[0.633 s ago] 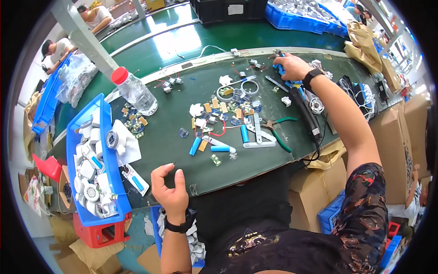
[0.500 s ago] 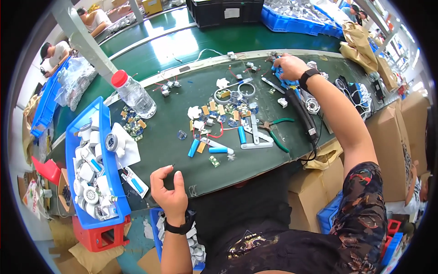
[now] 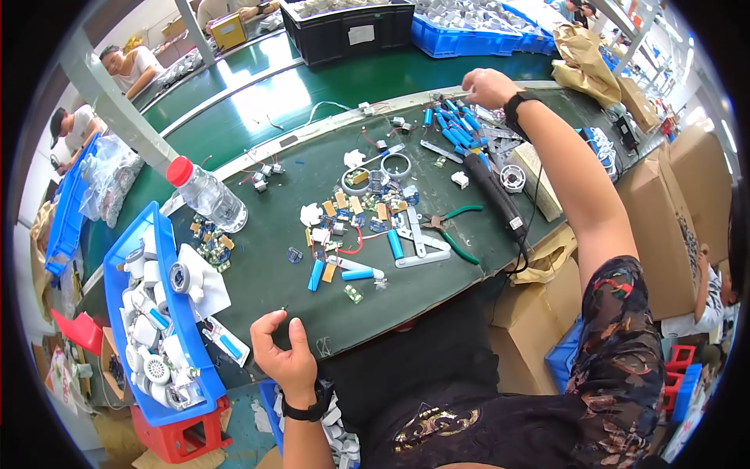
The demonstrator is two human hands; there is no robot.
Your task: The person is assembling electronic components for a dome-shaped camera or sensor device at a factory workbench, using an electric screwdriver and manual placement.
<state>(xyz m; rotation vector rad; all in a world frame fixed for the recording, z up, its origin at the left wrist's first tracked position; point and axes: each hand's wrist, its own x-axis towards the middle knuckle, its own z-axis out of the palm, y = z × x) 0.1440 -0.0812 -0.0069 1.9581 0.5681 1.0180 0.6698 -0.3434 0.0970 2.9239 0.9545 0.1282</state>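
My left hand (image 3: pixel 285 358) is over the table's front edge, fingers curled, the thumb apart from the index finger. A tiny dark thing shows at the index fingertip; its kind is unclear. My right hand (image 3: pixel 492 87) reaches to the table's far edge, fingers bent and bunched; whatever they hold is hidden. Just below that hand lies a pile of blue cylindrical battery cells (image 3: pixel 455 129). Between my hands are scattered small circuit boards (image 3: pixel 353 294), grey rings (image 3: pixel 396 166), grey strip-shaped parts (image 3: pixel 423 259) and green-handled cutters (image 3: pixel 457 234). A black cylindrical tool (image 3: pixel 494 195) lies beside the cutters.
At left, a blue bin (image 3: pixel 168 270) of white parts rests on a red stool (image 3: pixel 181 434). A red-capped jar (image 3: pixel 209 195) stands near it. Beyond the table runs a green conveyor (image 3: pixel 344 86) with a black crate (image 3: pixel 348 33). Cardboard boxes (image 3: pixel 680 234) stand right.
My right hand has lifted off the battery pile toward the far edge, uncovering the cells. My left hand has come slightly nearer to me. The whole view has shifted a little.
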